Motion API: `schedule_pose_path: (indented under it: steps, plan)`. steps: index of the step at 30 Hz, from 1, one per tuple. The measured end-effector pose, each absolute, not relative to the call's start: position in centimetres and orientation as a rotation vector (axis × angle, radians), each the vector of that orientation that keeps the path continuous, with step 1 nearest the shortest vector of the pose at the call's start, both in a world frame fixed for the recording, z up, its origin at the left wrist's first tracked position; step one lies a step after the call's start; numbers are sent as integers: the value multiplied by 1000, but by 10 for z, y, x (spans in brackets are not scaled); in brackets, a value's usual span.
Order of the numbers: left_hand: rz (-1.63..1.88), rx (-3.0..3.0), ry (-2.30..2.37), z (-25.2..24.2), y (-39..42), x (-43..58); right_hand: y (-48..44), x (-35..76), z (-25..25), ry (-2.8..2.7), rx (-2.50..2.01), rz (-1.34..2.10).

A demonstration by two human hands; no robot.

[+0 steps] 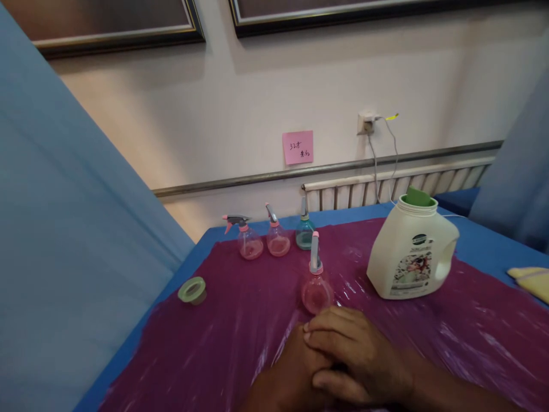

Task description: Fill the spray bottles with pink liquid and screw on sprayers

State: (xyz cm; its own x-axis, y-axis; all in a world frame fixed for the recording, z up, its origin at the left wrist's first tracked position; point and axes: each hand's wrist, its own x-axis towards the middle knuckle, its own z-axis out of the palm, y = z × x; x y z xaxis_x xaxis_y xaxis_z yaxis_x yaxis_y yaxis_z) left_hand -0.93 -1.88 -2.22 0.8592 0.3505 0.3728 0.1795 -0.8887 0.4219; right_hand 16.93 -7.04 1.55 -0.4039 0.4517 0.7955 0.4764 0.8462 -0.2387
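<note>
My right hand [355, 355] lies across the back of my left hand [295, 366], its fingers curled over it near the front of the table. The fingers of my left hand are hidden beneath. Just beyond my hands stands a pink spray bottle [317, 292] with a grey and pink trigger head, upright and apparently not held. Farther back are two more pink spray bottles [250, 245] and a teal spray bottle [305, 236], each with some liquid inside. On the right is a large cream jug [412, 257] with a handle, its mouth uncapped and something green inside it.
A green round lid [193, 290] lies on the left of the purple plastic sheet [240, 297], which covers a blue table. A yellow cloth [532, 280] rests at the right edge. Behind are a radiator [343, 194], a wall socket [366, 124] with cables, and blue curtains on both sides.
</note>
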Motion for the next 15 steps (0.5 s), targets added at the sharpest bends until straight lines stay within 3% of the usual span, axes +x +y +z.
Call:
schedule_pose_path:
  steps: [15]
  plan:
    - [658,2471,379,-10,-20,-11,-69,172,14,-2045,-683,30]
